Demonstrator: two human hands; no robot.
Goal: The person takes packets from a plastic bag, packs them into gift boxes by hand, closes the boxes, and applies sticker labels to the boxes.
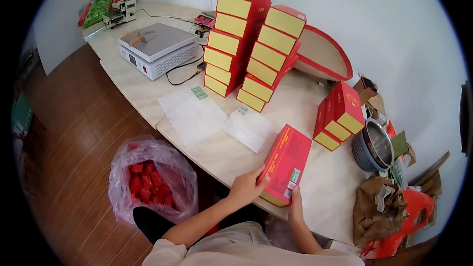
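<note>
A red gift box (287, 160) with yellow ends and gold print lies at the table's front edge, a green-and-white label near its close end. My left hand (248, 185) grips its left side, fingers curled against the cardboard. On the opposite side, my right hand (295, 206) presses against the right edge close to the label, its fingers partly hidden. Just beyond the box, two white paper sheets, a small one (250, 127) and a larger one (192, 116), lie flat with green print on them.
Tall stacks of red-and-yellow boxes (229, 43) rise at the back. More boxes (340, 111) stand right, beside a colander (364, 150) and a brown paper bag (379, 207). A hotplate-like machine (160, 49) sits left. On the floor, a clear plastic bag (185, 182) holds red packets.
</note>
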